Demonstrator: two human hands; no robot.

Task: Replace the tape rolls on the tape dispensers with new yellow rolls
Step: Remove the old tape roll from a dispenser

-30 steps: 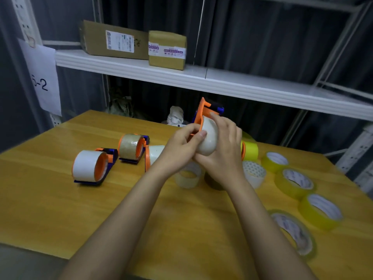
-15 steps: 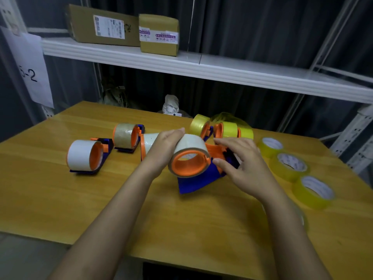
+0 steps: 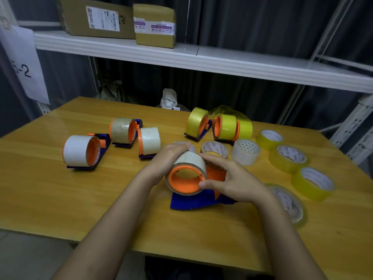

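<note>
Where right hand (image 3: 232,184) covers, dispenser (image 3: 193,199) hidden.

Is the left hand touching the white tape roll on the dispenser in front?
Touching. The head view shows the left hand wrapped over the white roll.

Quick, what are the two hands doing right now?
Left hand: curled over the whitish tape roll on the dispenser.
Right hand: gripping that dispenser, thumb on its orange hub.
</note>
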